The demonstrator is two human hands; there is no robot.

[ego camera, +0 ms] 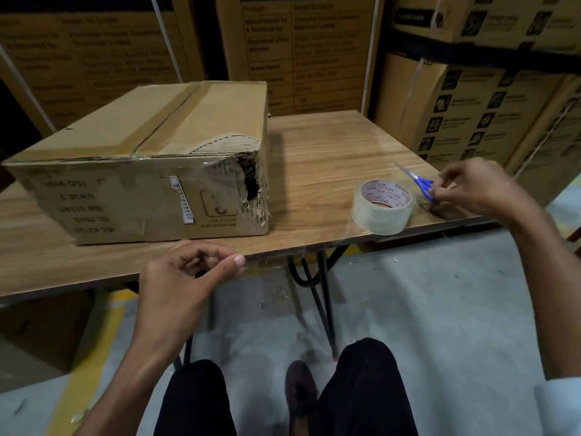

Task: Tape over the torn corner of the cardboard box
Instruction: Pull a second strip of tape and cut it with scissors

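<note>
We see the left hand point(185, 275) at about 7 o'clock from the middle of the view, its forearm rising from the lower left. The fingers are curled loosely inward and the thumb point(231, 264) stretches toward 3 o'clock, its tip pressed at the near edge of the wood-grain table top point(330, 158). A faint clear film shows on that edge just beyond the thumb; we cannot tell whether the hand pinches it.

The right hand point(471, 187) sits at about 3 o'clock, its forearm coming in from the right. Its fingertips are bunched on the handles of the small blue-handled scissors point(421, 182), whose blades point toward 10 o'clock over the table.

Just beside the scissors, at 9 o'clock from the right hand, the roll of clear packing tape with red lettering on its core point(383, 207) lies flat near the table's near edge.

The brown cardboard box with old tape along its top seam point(141, 165) stands on the table at 12 o'clock from the left hand and well apart from the right hand, at its 9 o'clock. Its torn corner point(251, 187), a ragged dark hole with crumpled clear film beside it, faces the tape roll.

Printed cartons point(471, 105) are stacked behind the table.
</note>
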